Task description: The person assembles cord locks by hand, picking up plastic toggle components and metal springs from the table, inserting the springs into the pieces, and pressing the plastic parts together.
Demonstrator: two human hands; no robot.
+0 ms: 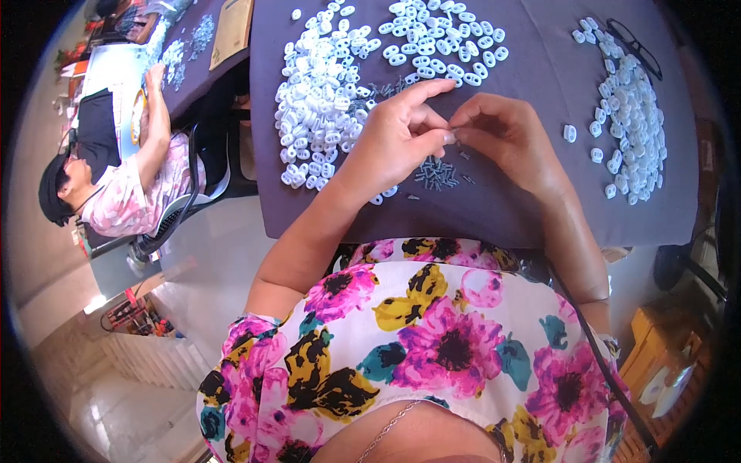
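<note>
Grey-purple cloth (540, 65) covers the table, and over it, at the centre of the clock, two bare hands meet at their fingertips. The left hand (401, 131) comes in from seven o'clock, its forefinger stretched out and held well apart from its thumb, whose tip lies against the other hand's fingertips. The right hand (505, 140) comes in from between four and five o'clock, thumb and forefinger drawn together in a pinch; what they pinch, if anything, is too small and too covered to tell. Just off the hands at six o'clock lies a pile of grey fasteners (437, 175), with more at ten o'clock. Two-holed white ovals (316, 116) form a dense heap at nine o'clock and a looser group at twelve. At three o'clock stretches a long heap of white pieces (639, 139), a few strays on its inner side, and dark-framed eyeglasses (637, 49) rest near its far end at two o'clock. Well apart, toward nine o'clock, a co-worker (127, 193) in a dark cap sits at another table (205, 73).
</note>
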